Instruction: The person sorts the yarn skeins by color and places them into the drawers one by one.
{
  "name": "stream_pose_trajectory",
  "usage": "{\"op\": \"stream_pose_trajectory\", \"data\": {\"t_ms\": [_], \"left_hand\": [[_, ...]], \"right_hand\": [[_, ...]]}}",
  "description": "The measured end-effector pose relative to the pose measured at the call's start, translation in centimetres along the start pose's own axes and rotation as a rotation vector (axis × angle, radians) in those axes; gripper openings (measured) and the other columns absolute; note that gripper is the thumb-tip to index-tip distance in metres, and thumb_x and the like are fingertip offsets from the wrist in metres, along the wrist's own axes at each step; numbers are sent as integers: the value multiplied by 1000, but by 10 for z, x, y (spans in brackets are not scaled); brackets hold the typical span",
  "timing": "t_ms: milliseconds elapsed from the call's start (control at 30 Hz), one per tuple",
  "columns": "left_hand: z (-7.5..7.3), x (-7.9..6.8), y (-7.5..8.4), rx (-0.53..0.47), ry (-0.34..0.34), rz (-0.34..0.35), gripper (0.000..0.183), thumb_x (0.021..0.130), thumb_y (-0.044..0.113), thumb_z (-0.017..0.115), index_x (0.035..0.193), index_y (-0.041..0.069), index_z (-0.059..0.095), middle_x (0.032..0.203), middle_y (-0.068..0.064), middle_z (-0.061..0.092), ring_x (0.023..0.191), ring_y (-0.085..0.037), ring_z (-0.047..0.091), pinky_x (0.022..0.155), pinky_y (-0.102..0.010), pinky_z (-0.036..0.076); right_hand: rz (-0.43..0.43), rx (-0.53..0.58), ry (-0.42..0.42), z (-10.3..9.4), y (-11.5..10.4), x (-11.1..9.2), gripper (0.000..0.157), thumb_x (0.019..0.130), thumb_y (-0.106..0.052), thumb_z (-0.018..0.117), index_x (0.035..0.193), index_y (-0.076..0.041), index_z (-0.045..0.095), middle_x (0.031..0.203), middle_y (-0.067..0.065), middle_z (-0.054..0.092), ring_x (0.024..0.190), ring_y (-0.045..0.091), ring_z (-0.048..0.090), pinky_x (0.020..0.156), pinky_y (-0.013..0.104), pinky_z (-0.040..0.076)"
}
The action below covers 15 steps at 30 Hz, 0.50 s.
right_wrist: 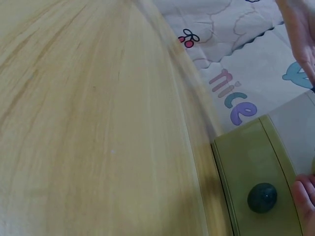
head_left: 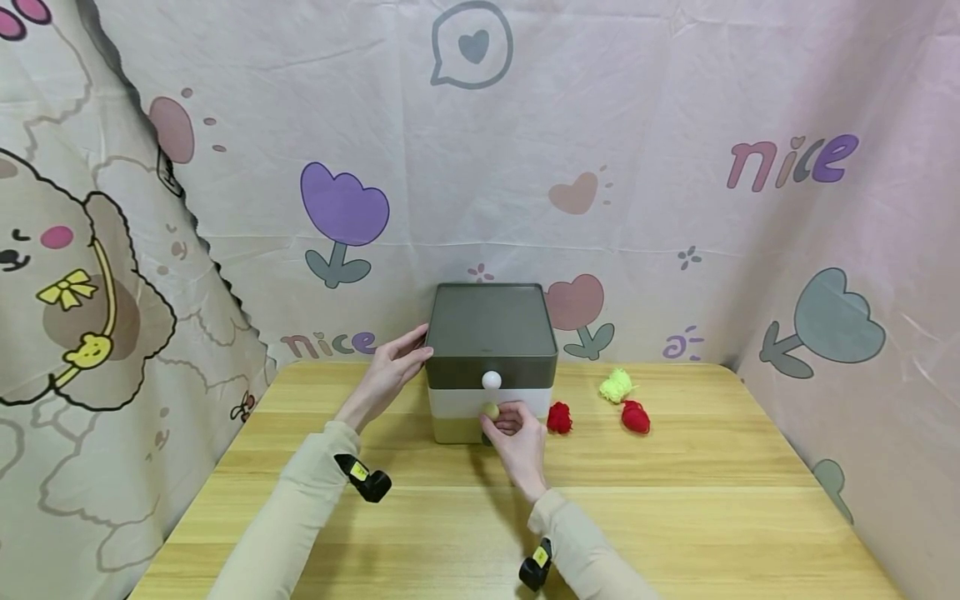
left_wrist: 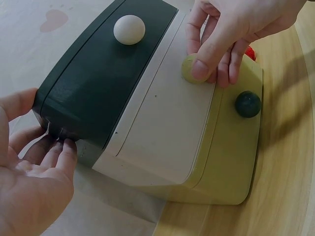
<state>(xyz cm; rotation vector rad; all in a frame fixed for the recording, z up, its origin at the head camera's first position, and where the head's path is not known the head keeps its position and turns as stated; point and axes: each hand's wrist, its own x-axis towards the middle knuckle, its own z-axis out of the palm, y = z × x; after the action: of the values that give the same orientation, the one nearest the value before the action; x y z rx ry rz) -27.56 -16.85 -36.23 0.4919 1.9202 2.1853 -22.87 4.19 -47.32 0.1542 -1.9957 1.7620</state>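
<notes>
A small three-drawer box (head_left: 487,321) stands on the table, dark green on top, white in the middle and olive below. My right hand (head_left: 521,450) pinches the olive knob (left_wrist: 188,70) of the white middle drawer (left_wrist: 156,110) between thumb and fingers. Against the left side of the box, near its top, my left hand (head_left: 384,375) rests with fingers extended. A white knob (left_wrist: 129,30) sits on the top drawer, and a dark green knob (left_wrist: 247,104) on the bottom one. All three drawers look closed.
To the right of the box, a red yarn bundle (head_left: 559,418) lies close by, with a yellow-green yarn bundle (head_left: 617,386) and another red bundle (head_left: 636,417) farther right. A printed cloth (head_left: 480,150) hangs behind the wooden table (head_left: 420,517).
</notes>
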Motion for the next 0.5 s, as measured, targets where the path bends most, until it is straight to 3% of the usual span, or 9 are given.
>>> {"op": "stream_pose_trajectory", "data": {"t_ms": [167,500], "left_hand": [[0,0,0,1,-1,-1,62,89,18,54,142,10,23,152,-3,8,138,-16,14,112,-36,18],[0,-1,1,5,-1,2,62,89,18,54,142,9,23,152,-3,8,138,-16,14,112,-35,19]], "right_hand": [[18,0,-18,-4,-23,-3,27,70,-6,74,87,8,59,77,22,65,65,26,64,59,21,55],[11,10,-20,-5,-19,-4,26,69,-5,74,86,7,60,74,20,66,63,23,64,57,22,55]]}}
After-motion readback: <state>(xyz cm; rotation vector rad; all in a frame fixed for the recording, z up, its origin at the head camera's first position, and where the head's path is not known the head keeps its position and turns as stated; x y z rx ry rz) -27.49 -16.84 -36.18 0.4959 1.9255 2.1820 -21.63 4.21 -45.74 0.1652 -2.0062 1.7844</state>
